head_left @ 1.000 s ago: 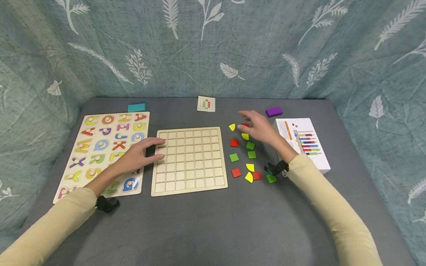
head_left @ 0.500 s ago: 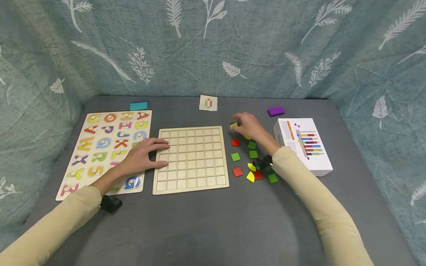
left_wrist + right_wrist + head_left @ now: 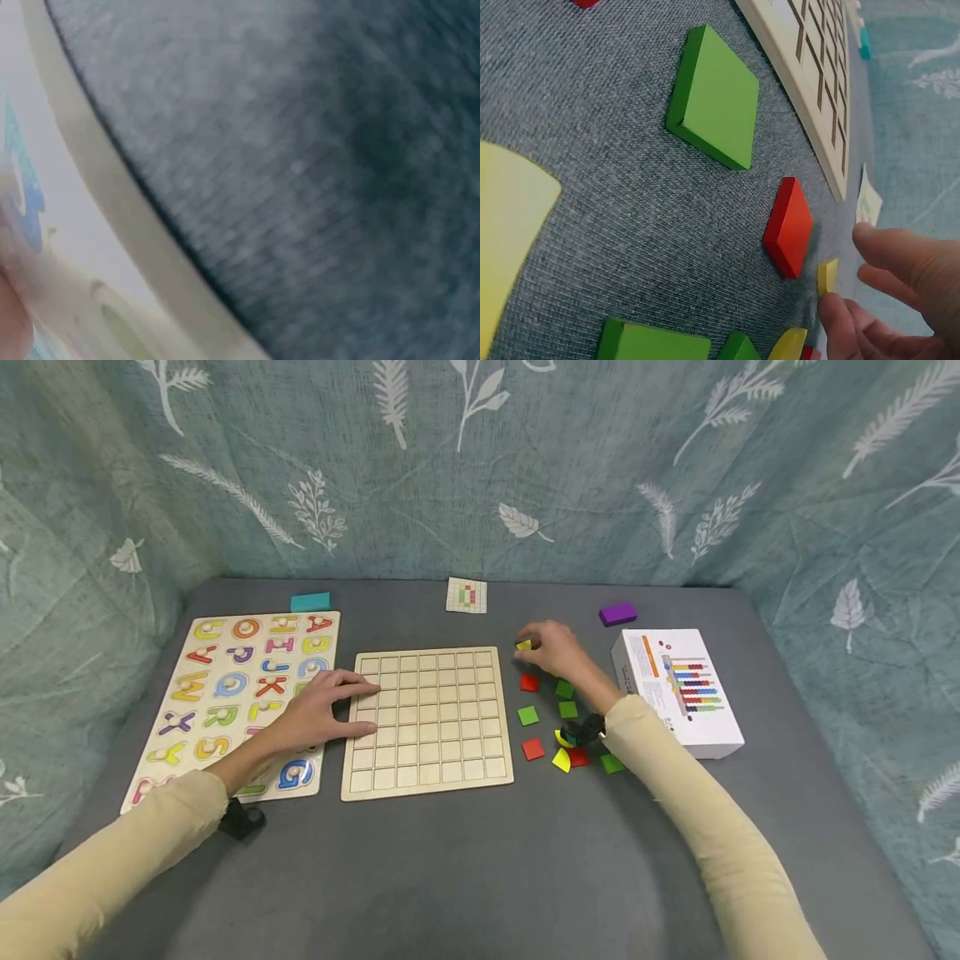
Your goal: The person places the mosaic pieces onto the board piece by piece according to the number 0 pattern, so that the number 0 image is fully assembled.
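My right hand [image 3: 557, 652] reaches down at a yellow quarter-round tile [image 3: 523, 645]. Seen from the right wrist, one fingertip meets that tile [image 3: 826, 275] while the thumb [image 3: 881, 244] stands apart from it. Spread at the left edge of the wooden grid board [image 3: 427, 722], my left hand [image 3: 315, 714] has its thumb and index finger lying straight over the border squares. Red squares [image 3: 532, 749], green squares [image 3: 528, 716] and other yellow quarter-rounds [image 3: 561, 760] lie loose right of the board. Mostly table cloth and a blurred puzzle edge [image 3: 112, 180] fill the left wrist view.
An alphabet peg puzzle [image 3: 225, 685] lies under my left forearm. Right of the tiles is a white abacus box [image 3: 693, 693]. Along the back are a teal block [image 3: 310, 602], a small pattern card [image 3: 467, 596] and a purple block [image 3: 618, 614], with a leaf-print curtain behind.
My right hand has come down and left from above the tiles to the yellow quarter-round, its fingers drawing nearer together. My left hand has slid slightly right over the board's edge.
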The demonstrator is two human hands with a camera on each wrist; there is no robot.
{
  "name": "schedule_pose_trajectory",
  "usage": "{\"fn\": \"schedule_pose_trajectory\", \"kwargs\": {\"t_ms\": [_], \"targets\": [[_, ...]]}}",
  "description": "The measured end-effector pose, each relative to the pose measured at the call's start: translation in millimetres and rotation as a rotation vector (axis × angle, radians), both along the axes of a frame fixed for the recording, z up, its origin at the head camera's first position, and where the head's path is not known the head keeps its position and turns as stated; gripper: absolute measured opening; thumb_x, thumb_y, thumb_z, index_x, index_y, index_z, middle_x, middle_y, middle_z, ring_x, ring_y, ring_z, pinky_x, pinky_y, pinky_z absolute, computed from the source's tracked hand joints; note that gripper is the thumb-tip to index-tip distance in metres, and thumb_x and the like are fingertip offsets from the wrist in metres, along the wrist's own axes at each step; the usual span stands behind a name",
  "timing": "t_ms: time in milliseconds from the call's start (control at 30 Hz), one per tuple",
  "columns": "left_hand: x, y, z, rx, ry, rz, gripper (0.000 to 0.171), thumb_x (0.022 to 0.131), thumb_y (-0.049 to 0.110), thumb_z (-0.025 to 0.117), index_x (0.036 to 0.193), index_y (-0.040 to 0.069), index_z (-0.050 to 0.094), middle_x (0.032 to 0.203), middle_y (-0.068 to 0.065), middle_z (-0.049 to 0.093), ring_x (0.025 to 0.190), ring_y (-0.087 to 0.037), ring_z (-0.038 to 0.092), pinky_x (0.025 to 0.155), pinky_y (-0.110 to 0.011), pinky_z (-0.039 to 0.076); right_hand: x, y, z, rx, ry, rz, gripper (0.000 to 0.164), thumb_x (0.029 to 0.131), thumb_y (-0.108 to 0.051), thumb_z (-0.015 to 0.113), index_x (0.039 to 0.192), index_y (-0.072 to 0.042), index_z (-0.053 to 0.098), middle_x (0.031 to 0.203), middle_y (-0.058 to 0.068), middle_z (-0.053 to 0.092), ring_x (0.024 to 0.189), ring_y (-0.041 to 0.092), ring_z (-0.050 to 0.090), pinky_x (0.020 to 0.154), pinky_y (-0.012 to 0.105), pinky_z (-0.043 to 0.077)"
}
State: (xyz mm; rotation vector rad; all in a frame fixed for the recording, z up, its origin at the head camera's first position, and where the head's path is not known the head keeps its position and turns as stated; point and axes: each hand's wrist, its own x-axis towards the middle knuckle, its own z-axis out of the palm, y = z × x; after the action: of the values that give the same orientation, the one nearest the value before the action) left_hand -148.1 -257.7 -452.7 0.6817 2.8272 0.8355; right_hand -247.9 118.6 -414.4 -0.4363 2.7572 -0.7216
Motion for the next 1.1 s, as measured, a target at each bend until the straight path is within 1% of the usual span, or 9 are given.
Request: {"fn": "schedule_pose_trajectory", "kwargs": {"t_ms": [133,267,400,500,600,733,900,1000,1100], "targets": [[0.5,0,1.1,0.009,-0.019,0.004,0.061,0.08,0.036,0.079,0.133,0.013,0.06,0.129,-0.01,0.052,0.115,-0.026,0.042,0.094,-0.05,0.035,-1.3,-2,-1.8,-0.005,-0.005,-0.009,0.036,0.092,-0.023,0.067,0.125,-0.007,0.065,0.118,0.018,0.065,0.109,0.031,0.059,0.09,0.044,0.048],[0.1,0,2.5,0.024,-0.049,0.009,0.061,0.079,0.037,0.079,0.133,0.014,0.061,0.13,-0.01,0.052,0.114,-0.025,0.04,0.093,-0.049,0.034,-4.4,-3,-3.6,0.003,-0.003,-0.001,0.033,0.092,-0.022,0.067,0.121,-0.006,0.068,0.119,0.018,0.066,0.111,0.03,0.06,0.093,0.045,0.048],[-2.7,1,5.8,0.02,-0.108,0.012,0.061,0.08,0.038,0.079,0.134,0.016,0.059,0.132,-0.01,0.05,0.114,-0.026,0.039,0.094,-0.05,0.033,-8.1,-3,-6.0,0.009,-0.009,0.002,0.032,0.092,-0.022,0.068,0.119,-0.005,0.069,0.119,0.018,0.067,0.112,0.031,0.06,0.096,0.046,0.046],[-8.1,4,11.6,0.025,-0.151,0.003,0.06,0.081,0.036,0.078,0.134,0.016,0.059,0.131,-0.012,0.049,0.115,-0.029,0.04,0.095,-0.052,0.032,-10.9,-2,-7.1,0.009,0.007,-0.018,0.029,0.092,-0.019,0.068,0.116,-0.004,0.07,0.118,0.019,0.067,0.112,0.031,0.061,0.096,0.046,0.047],[-13.8,8,18.1,0.025,-0.205,0.0,0.06,0.081,0.035,0.078,0.134,0.014,0.058,0.129,-0.015,0.048,0.115,-0.031,0.041,0.095,-0.052,0.032,-13.1,-1,-7.7,0.017,0.032,-0.033,0.026,0.091,-0.016,0.067,0.113,-0.003,0.071,0.116,0.019,0.068,0.111,0.032,0.062,0.096,0.046,0.047],[-17.6,10,26.1,0.008,-0.268,0.004,0.058,0.082,0.032,0.078,0.133,0.012,0.058,0.123,-0.015,0.051,0.107,-0.027,0.042,0.09,-0.044,0.034,-14.0,-2,-8.5,0.029,0.038,-0.029,0.024,0.091,-0.013,0.067,0.112,-0.003,0.072,0.114,0.018,0.069,0.109,0.031,0.063,0.097,0.047,0.046],[-18.0,10,32.5,-0.003,-0.284,-0.01,0.051,0.085,0.026,0.076,0.131,0.009,0.06,0.111,-0.012,0.052,0.095,-0.022,0.043,0.082,-0.037,0.036,-15.0,-4,-10.2,0.033,0.044,-0.021,0.022,0.09,-0.013,0.067,0.11,-0.004,0.072,0.112,0.017,0.07,0.108,0.03,0.063,0.097,0.048,0.046],[-16.0,11,33.1,0.018,-0.291,-0.008,0.048,0.086,0.021,0.074,0.129,0.005,0.06,0.11,-0.014,0.051,0.094,-0.022,0.045,0.081,-0.035,0.039,-14.5,-5,-10.9,0.027,0.05,-0.016,0.021,0.09,-0.012,0.068,0.109,-0.004,0.073,0.11,0.017,0.07,0.107,0.03,0.063,0.097,0.049,0.045],[-12.9,13,34.6,0.043,-0.305,0.007,0.047,0.087,0.019,0.073,0.129,0.003,0.06,0.112,-0.016,0.05,0.095,-0.024,0.047,0.081,-0.035,0.042,-13.5,-6,-11.2,0.018,0.057,-0.011,0.021,0.09,-0.012,0.068,0.108,-0.003,0.073,0.109,0.017,0.071,0.106,0.031,0.063,0.096,0.049,0.045]]}}
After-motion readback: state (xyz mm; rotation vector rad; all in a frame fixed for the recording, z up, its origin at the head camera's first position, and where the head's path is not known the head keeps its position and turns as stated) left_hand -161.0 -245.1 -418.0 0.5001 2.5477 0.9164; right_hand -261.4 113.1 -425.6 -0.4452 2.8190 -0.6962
